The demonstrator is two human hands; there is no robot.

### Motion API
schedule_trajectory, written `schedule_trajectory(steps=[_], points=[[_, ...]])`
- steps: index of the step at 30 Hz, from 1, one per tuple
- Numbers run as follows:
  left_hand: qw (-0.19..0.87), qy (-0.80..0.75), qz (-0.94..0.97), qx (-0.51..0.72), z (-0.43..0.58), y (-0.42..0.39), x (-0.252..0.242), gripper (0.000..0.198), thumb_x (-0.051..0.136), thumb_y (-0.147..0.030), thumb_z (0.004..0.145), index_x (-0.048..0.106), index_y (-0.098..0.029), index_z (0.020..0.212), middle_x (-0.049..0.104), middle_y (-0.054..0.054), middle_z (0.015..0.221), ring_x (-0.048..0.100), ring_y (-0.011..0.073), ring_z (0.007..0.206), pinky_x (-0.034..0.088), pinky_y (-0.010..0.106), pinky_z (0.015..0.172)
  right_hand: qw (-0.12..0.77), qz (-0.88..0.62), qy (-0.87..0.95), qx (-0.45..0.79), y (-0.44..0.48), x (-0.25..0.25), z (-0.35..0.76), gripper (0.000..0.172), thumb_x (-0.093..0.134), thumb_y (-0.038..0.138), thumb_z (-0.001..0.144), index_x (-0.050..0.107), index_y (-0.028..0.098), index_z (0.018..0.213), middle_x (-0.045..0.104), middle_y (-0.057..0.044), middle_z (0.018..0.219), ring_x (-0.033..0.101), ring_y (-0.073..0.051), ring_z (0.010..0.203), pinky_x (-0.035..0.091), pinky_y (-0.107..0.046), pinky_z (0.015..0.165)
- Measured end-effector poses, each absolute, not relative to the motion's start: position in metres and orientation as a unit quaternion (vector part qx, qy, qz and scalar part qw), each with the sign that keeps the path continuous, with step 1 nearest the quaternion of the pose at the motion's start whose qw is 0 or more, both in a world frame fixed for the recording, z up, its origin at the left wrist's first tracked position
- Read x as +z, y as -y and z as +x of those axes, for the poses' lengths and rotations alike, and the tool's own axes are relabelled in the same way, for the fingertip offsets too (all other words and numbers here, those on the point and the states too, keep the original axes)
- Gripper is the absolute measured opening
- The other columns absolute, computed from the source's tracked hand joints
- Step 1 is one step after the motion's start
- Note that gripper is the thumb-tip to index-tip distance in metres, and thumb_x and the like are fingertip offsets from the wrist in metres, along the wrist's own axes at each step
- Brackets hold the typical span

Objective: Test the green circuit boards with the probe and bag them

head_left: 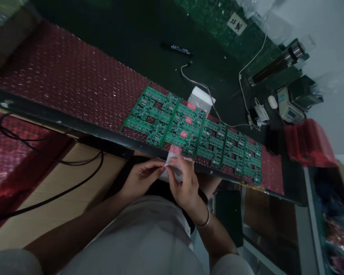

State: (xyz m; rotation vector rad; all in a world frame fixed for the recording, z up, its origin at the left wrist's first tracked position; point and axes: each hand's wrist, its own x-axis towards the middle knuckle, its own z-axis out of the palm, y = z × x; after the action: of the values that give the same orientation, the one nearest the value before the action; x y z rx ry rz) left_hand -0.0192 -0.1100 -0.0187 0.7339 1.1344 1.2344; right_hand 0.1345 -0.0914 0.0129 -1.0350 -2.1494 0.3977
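Note:
At the front edge of the bench, a thin translucent white sheet [173,158] hangs down toward my lap. My left hand [141,176] pinches its left edge between thumb and index finger. My right hand [185,181] is closed on the sheet from the right, fingers bent, with a bracelet on the wrist. Just above my hands lies a green circuit board panel [186,122]; lighter pink patches show through its openings. More panels lie beside it: a larger-looking one [153,112] on the left and several on the right [232,149]. Behind them rests a white roll [203,95].
Red bubble wrap [83,72] covers the bench front. A black marker [177,49], a thin wire cable [202,84], a dark thermos [275,65] and a small meter-like device [291,109] stand or lie behind. Black cables [74,162] hang at left.

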Motion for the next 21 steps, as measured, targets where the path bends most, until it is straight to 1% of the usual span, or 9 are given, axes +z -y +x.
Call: schedule_trajectory(steps=[3,5,7,9,12,14,18,21], points=[[0.601,-0.481,0.323,0.55,-0.019,0.11,-0.019,0.023,0.082,-0.043,0.074,0.08,-0.022,0.083,0.078,0.006,0.094,0.072,0.0208,0.089,0.059,0.03,0.085,0.329,-0.387,0.853,0.122,0.096,0.009,0.133,0.075,0.057,0.01,0.098,0.017,0.027,0.16,0.07,-0.01,0.113,0.069,-0.022,0.106,0.061,-0.043,0.092],[0.601,-0.48,0.323,0.551,-0.02,0.11,-0.019,0.022,0.082,-0.041,0.074,0.08,-0.022,0.083,0.078,0.005,0.092,0.072,0.0202,0.088,0.059,0.03,0.084,0.315,-0.381,0.862,0.116,0.097,0.01,0.135,0.075,0.057,0.01,0.098,0.019,0.028,0.16,0.07,-0.009,0.113,0.069,-0.022,0.105,0.062,-0.042,0.093],[0.601,-0.491,0.319,0.543,-0.02,0.11,-0.021,0.022,0.083,-0.041,0.072,0.08,-0.022,0.081,0.078,0.005,0.091,0.072,0.0204,0.087,0.059,0.031,0.084,0.335,-0.393,0.847,0.127,0.091,0.014,0.141,0.071,0.058,0.013,0.098,0.024,0.029,0.157,0.07,-0.007,0.107,0.069,-0.021,0.1,0.062,-0.042,0.092],[0.601,-0.504,0.312,0.536,-0.02,0.11,-0.023,0.024,0.084,-0.043,0.07,0.08,-0.021,0.08,0.078,0.006,0.091,0.072,0.0212,0.088,0.059,0.032,0.085,0.375,-0.428,0.809,0.146,0.078,0.02,0.15,0.065,0.061,0.016,0.097,0.031,0.027,0.154,0.069,-0.006,0.101,0.07,-0.021,0.098,0.061,-0.043,0.092],[0.6,-0.517,0.305,0.53,-0.02,0.111,-0.025,0.027,0.085,-0.044,0.067,0.08,-0.021,0.08,0.079,0.006,0.093,0.073,0.0214,0.089,0.059,0.033,0.086,0.396,-0.474,0.766,0.178,0.05,0.026,0.166,0.063,0.062,0.02,0.096,0.032,0.024,0.152,0.066,-0.008,0.107,0.07,-0.019,0.092,0.061,-0.04,0.089],[0.597,-0.52,0.305,0.53,-0.02,0.111,-0.026,0.025,0.084,-0.042,0.067,0.08,-0.021,0.08,0.079,0.006,0.092,0.073,0.0207,0.088,0.059,0.032,0.086,0.375,-0.478,0.772,0.187,0.035,0.027,0.174,0.062,0.06,0.02,0.097,0.031,0.023,0.151,0.065,-0.009,0.109,0.07,-0.018,0.092,0.061,-0.04,0.089],[0.598,-0.51,0.305,0.537,-0.019,0.111,-0.027,0.021,0.083,-0.039,0.07,0.079,-0.021,0.081,0.079,0.005,0.091,0.073,0.02,0.087,0.059,0.031,0.085,0.331,-0.46,0.81,0.15,0.024,0.025,0.174,0.058,0.057,0.017,0.097,0.033,0.022,0.149,0.066,-0.007,0.1,0.068,-0.02,0.097,0.057,-0.046,0.097],[0.599,-0.511,0.308,0.534,-0.02,0.111,-0.027,0.022,0.083,-0.04,0.071,0.079,-0.021,0.081,0.079,0.005,0.09,0.073,0.0208,0.087,0.059,0.031,0.085,0.318,-0.451,0.822,0.141,0.027,0.025,0.17,0.057,0.054,0.016,0.098,0.032,0.022,0.15,0.065,-0.007,0.102,0.068,-0.02,0.095,0.059,-0.043,0.093]])
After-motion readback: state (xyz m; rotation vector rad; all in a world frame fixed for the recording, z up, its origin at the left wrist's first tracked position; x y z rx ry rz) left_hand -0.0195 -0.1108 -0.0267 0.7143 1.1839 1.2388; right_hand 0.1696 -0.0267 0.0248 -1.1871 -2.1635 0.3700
